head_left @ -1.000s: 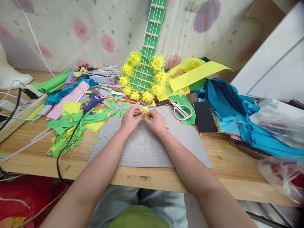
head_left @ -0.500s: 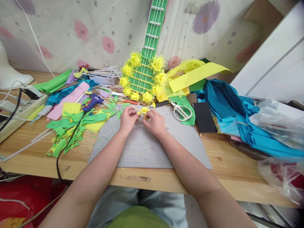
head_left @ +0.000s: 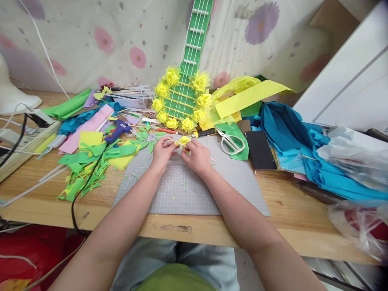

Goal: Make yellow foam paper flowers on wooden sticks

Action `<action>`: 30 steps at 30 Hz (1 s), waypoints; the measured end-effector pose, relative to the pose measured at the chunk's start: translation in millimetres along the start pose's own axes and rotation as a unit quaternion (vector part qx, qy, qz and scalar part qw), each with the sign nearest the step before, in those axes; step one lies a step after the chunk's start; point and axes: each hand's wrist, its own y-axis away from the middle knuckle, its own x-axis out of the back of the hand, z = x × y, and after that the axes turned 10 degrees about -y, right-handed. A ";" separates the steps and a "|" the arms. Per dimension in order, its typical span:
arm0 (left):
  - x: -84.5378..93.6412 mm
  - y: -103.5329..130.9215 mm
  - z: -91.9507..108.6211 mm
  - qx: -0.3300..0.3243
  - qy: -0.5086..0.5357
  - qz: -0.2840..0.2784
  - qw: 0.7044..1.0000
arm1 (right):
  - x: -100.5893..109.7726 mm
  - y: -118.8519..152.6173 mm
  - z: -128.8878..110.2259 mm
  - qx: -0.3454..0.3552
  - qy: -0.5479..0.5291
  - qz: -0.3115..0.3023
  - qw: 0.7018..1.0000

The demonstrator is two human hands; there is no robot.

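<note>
Above the grey cutting mat, my left hand (head_left: 162,154) is closed in a pinch at the left end of a thin wooden stick (head_left: 174,140). A small piece of yellow paper (head_left: 184,139) lies against the stick between my hands. My right hand (head_left: 197,155) closes its fingers on the yellow paper and the stick, whose other end pokes out on the right. My palms hide part of the paper. Just behind stands a green paper guitar (head_left: 185,97) with white strings, its body ringed by yellow paper flowers (head_left: 200,81).
The cutting mat (head_left: 188,198) lies on a wooden table. Scissors (head_left: 232,144) and a phone (head_left: 260,150) are on the right, beside blue paper (head_left: 281,121). To the left are a glue gun (head_left: 118,130) with a black cord, green leaves (head_left: 147,137) and paper scraps (head_left: 87,173).
My left hand has shifted slightly left, widening the gap between my hands. The right hand stays almost in place with the yellow paper.
</note>
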 end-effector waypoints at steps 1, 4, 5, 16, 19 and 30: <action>-0.2 0.2 0.9 -0.001 -0.003 0.000 1.000 | -0.2 0.0 0.2 -0.001 0.001 0.001 1.000; -1.5 1.5 4.1 0.002 -0.015 0.007 1.000 | -0.9 -0.2 0.6 -0.009 0.008 0.001 1.000; -2.0 1.9 4.8 0.004 -0.017 0.007 1.000 | -1.0 -0.3 0.6 -0.012 0.010 0.000 1.000; -0.3 -0.9 2.7 0.075 -0.011 0.018 0.997 | 0.8 1.1 -1.8 0.032 0.029 -0.021 0.999; 1.7 -2.4 4.1 0.083 0.003 0.035 0.996 | 1.7 1.9 -2.5 0.031 -0.002 -0.023 0.999; 6.8 -13.2 -9.5 -0.062 -0.044 -0.019 0.997 | 15.2 -14.0 36.2 -0.084 -0.089 0.047 0.991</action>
